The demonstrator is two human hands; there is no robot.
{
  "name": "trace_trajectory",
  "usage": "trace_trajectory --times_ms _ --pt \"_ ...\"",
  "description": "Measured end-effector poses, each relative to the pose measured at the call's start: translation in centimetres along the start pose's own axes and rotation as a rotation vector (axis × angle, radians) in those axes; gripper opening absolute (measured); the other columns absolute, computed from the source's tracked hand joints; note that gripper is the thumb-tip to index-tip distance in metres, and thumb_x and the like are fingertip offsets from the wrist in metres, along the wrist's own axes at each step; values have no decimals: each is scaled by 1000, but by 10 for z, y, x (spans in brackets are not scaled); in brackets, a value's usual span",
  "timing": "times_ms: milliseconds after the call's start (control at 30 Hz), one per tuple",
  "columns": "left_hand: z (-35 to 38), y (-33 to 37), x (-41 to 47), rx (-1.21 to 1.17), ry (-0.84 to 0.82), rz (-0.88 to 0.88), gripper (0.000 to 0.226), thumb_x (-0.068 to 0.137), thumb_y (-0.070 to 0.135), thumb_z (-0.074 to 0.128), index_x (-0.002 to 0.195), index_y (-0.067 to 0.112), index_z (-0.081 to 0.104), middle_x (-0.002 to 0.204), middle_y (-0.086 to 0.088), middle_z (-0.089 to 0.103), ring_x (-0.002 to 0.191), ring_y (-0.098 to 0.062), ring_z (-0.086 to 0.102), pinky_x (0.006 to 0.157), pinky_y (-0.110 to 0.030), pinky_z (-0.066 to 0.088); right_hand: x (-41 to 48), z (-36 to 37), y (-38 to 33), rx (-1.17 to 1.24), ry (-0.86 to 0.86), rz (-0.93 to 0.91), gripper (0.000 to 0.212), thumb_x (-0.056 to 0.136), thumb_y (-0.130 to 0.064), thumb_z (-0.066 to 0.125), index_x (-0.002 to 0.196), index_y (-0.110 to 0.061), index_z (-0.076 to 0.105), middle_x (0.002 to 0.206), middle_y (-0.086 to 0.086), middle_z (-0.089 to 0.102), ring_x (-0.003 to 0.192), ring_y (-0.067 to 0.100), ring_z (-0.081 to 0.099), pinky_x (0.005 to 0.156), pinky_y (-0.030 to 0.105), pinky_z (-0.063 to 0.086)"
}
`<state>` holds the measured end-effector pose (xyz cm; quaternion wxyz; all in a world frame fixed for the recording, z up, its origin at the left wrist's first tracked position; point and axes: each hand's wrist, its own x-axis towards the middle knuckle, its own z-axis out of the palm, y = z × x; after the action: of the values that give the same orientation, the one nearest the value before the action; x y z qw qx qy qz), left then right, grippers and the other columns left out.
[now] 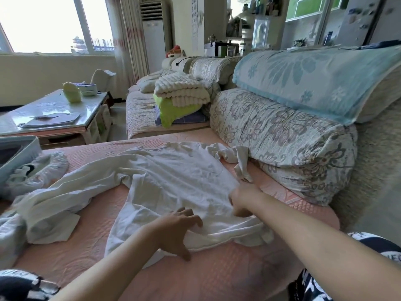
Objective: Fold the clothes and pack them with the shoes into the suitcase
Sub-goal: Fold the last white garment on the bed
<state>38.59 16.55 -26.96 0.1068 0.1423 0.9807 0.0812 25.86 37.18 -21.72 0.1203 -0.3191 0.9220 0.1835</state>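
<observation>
A white shirt [173, 177] lies spread and crumpled on the pink sofa seat [217, 268]. My left hand [178, 229] rests with spread fingers on the shirt's near edge. My right hand [243, 199] grips a fold of the shirt at its right side. A second white garment [50, 213] lies bunched to the left. A shoe inside a light cover [36, 170] sits at the far left, beside the corner of a pale blue suitcase [19, 153].
A flowered bolster cushion [282, 144] and a blue-covered backrest [321, 83] line the right side. Folded blankets [182, 90] are stacked on the further sofa. A glass-topped coffee table [54, 114] stands at the left.
</observation>
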Motion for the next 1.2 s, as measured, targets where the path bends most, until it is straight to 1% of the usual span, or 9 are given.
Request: trace_trajectory --times_ms 267,433,567,700,800,867,1000,1100,1200 --pt "8 -46 -77 220 243 -189 61 65 26 61 122 34 43 121 5 42 113 -21 45 88 -38 44 10 -5 -88 283 -39 -445 67 66 -60 82 119 -36 49 121 -7 52 105 20 56 90 40 51" --pt "8 -70 -113 -78 369 -402 54 72 -4 48 103 41 48 104 14 51 94 -17 54 78 -33 49 29 -17 -107 383 53 -458 14 81 -35 73 89 -31 62 97 -7 62 92 19 61 81 35 54" --pt "-18 -86 -130 -49 527 -537 47 85 0 52 110 36 70 116 10 64 106 -17 61 86 -26 48 35 -35 -111 547 125 -468 16 95 -41 64 90 -26 66 92 -7 65 88 15 61 75 29 45" --pt "-55 -90 -157 -140 10 -747 20 90 13 57 95 24 74 75 8 59 64 -12 55 53 -17 40 34 -53 -125 798 226 -499 11 95 -35 67 89 -26 68 83 -13 63 78 4 58 69 22 42" --pt "-54 -88 -167 -88 -480 -897 28 95 14 54 120 5 65 93 -6 67 86 -22 72 64 -27 56 33 -46 -136 666 219 -523 3 89 -29 72 89 -27 70 84 -16 65 83 6 62 73 22 46" --pt "-42 -95 -165 -43 -430 -866 31 92 14 57 122 15 66 106 -3 69 105 -22 68 79 -28 57 32 -42 -140 641 265 -526 8 85 -29 75 82 -29 67 83 -13 66 77 5 61 69 21 45" --pt "-31 -84 -150 -196 70 -411 40 73 7 57 88 43 55 100 13 59 90 -13 60 80 -28 53 22 -44 -140 743 60 -564 23 81 -37 80 74 -20 66 66 -8 61 60 8 54 59 27 45" --pt "-25 -50 -137 -335 6 -201 25 73 29 76 83 41 58 99 17 49 94 -5 53 86 -27 48 8 -31 -143 528 -116 -604 34 71 -41 88 92 -25 66 82 -10 65 71 10 61 65 29 51" --pt "1 -34 -127 -113 -52 -125 47 57 62 83 92 39 62 108 17 43 107 -7 43 92 -29 43 7 -15 -139 185 14 -618 64 62 -45 91 112 -33 54 109 -7 52 98 15 54 81 33 48"
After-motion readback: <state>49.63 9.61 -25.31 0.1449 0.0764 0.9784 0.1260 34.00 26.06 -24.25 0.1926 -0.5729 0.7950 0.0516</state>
